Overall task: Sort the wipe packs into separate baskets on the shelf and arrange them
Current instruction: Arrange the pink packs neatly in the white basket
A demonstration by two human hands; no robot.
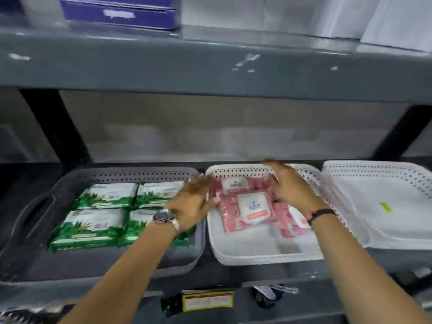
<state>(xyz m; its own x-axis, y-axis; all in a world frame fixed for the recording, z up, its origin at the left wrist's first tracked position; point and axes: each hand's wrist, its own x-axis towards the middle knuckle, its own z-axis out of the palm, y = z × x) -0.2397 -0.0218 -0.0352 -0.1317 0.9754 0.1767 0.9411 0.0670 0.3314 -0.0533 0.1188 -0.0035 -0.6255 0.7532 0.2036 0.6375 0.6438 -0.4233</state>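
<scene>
Several green wipe packs (pixel 93 220) lie flat in a grey basket (pixel 35 220) on the left of the shelf. Pink wipe packs (pixel 247 206) lie in the white basket (pixel 257 253) in the middle. My left hand (pixel 194 202), with a watch on its wrist, hovers over the gap between the two baskets, fingers apart, at the left edge of the pink packs. My right hand (pixel 289 183) is spread above the right side of the pink packs, holding nothing. Both hands are blurred by motion.
A second white basket (pixel 383 174) at the right holds only a small yellow label. A grey upper shelf (pixel 210 66) hangs overhead with a purple box (pixel 117 12) on it. Small packets (pixel 205 300) lie on the lower shelf near the front.
</scene>
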